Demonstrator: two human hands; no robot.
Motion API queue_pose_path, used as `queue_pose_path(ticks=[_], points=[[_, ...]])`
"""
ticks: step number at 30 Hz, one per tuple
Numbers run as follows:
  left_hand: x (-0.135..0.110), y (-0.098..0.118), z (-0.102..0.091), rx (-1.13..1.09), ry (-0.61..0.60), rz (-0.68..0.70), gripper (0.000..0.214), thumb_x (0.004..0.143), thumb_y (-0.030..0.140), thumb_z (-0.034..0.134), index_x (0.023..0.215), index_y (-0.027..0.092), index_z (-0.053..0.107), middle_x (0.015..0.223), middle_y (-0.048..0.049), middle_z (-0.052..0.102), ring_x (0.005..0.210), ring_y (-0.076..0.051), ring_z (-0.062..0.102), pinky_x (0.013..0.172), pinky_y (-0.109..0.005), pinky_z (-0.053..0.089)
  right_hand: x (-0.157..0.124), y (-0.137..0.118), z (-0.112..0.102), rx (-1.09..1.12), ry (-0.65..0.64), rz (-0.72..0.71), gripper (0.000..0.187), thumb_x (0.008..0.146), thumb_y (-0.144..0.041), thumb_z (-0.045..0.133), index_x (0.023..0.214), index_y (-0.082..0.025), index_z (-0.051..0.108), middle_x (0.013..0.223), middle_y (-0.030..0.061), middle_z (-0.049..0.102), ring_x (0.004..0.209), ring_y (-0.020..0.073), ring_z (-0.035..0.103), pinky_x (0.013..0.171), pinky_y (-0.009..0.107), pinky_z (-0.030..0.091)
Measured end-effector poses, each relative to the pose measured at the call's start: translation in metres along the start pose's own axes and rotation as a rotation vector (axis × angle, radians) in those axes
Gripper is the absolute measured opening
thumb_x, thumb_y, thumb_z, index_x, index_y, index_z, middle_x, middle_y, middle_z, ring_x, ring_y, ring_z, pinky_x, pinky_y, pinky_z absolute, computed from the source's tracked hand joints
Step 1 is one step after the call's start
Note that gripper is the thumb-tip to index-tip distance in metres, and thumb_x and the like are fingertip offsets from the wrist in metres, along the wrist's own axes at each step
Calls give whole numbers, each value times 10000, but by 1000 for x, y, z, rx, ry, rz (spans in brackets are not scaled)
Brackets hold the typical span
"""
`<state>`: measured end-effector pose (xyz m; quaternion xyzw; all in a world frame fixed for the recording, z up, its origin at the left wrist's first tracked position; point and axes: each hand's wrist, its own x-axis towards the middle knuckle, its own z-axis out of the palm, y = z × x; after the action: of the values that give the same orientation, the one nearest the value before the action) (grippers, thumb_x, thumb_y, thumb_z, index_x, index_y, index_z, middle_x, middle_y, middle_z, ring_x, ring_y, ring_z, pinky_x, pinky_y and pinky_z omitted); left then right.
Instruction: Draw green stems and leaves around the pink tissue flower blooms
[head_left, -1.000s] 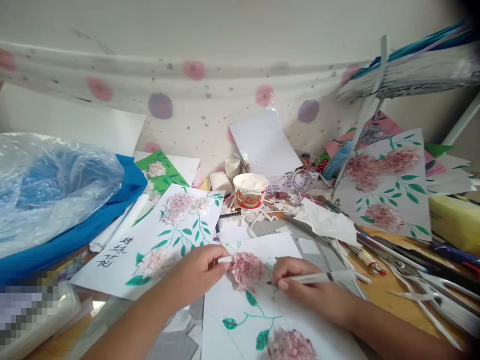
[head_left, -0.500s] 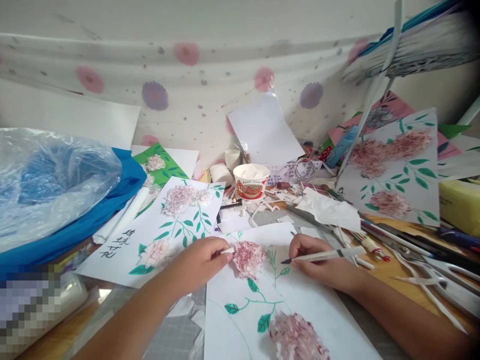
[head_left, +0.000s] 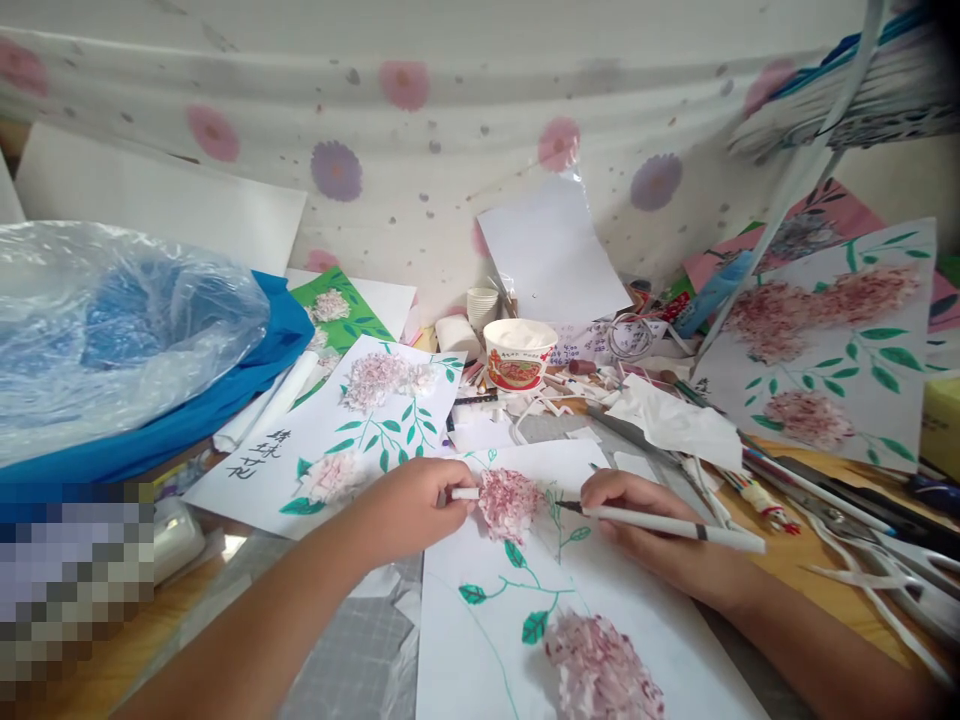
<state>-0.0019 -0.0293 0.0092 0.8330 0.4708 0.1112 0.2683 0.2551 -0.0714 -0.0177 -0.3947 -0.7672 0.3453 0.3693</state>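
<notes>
My right hand point(head_left: 641, 515) grips a white marker pen point(head_left: 686, 525) with a dark brush tip. The tip points left, at a green-outlined stem on the white sheet point(head_left: 637, 640); whether it touches is hard to tell. Between the thumb and fingers of my left hand point(head_left: 431, 497) is a small white pen cap point(head_left: 465, 493), beside the upper pink paper flower point(head_left: 511, 503). A larger pink flower point(head_left: 606, 665) is fixed lower on the same sheet. Green leaves point(head_left: 535, 627) and thin stem lines run between the flowers, some filled in, some only outlined.
A finished-looking flower picture point(head_left: 255, 500) lies at left by a clear plastic bag point(head_left: 127, 400). Behind stands a paper bowl point(head_left: 520, 370) among scraps. At right are crumpled tissue point(head_left: 671, 415), scissors point(head_left: 892, 570) and another leaning flower picture point(head_left: 847, 400).
The view has shifted slightly, so the scene sits further right. The marker pen's tip has moved closer to the upper flower and stem, and the pen's back end has swung downward.
</notes>
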Motion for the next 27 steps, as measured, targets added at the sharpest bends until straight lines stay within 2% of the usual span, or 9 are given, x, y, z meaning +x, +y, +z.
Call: queue_pose_path(ticks=[4, 6, 9, 13, 18, 23, 27], points=[[-1, -5, -2, 38, 49, 5, 275, 763, 380, 372, 575, 181, 404, 538, 42, 351, 509, -104, 348, 462, -218, 214, -4, 0, 3, 43, 49, 145, 132, 810, -306, 457, 895, -211, 493, 793, 19, 525, 613, 118, 484, 491, 203, 367], [-1, -8, -3, 5, 61, -3, 316, 790, 398, 325, 565, 180, 372, 532, 42, 327, 512, -107, 345, 470, -225, 219, -5, 2, 4, 45, 61, 152, 158, 824, -309, 435, 951, -225, 480, 855, 24, 523, 590, 104, 477, 462, 195, 358], [-2, -10, -4, -60, 57, 16, 316, 814, 379, 283, 598, 179, 397, 553, 39, 336, 539, -112, 363, 496, -229, 244, -6, 1, 4, 9, 90, 89, 171, 830, -295, 428, 983, -235, 475, 1010, 41, 502, 679, 116, 504, 542, 208, 399], [-2, -8, -4, -79, 30, 76, 314, 798, 412, 331, 593, 178, 373, 571, 46, 313, 535, -97, 333, 483, -212, 244, -5, -4, 3, 8, 143, 23, 143, 825, -285, 435, 944, -234, 496, 960, 42, 543, 808, 157, 520, 676, 247, 422], [-1, -9, -1, -95, 5, 68, 208, 753, 381, 423, 686, 186, 452, 595, 51, 354, 548, -92, 346, 480, -198, 258, -6, -7, 5, 83, 111, -7, 118, 790, -273, 493, 879, -223, 551, 942, 54, 578, 954, 199, 504, 772, 281, 420], [-2, -6, -1, -21, 3, 51, 293, 764, 412, 403, 600, 180, 331, 573, 56, 300, 522, -85, 315, 462, -201, 232, -6, -8, 9, 120, -27, 24, 133, 781, -284, 500, 869, -201, 555, 935, 69, 577, 912, 204, 521, 769, 309, 418], [-4, 1, -1, -16, -7, 86, 357, 799, 467, 329, 590, 182, 276, 565, 55, 243, 511, -85, 278, 462, -212, 215, -6, -7, 8, 229, -58, 13, 143, 777, -299, 507, 870, -204, 558, 912, 58, 565, 855, 184, 525, 735, 297, 414]])
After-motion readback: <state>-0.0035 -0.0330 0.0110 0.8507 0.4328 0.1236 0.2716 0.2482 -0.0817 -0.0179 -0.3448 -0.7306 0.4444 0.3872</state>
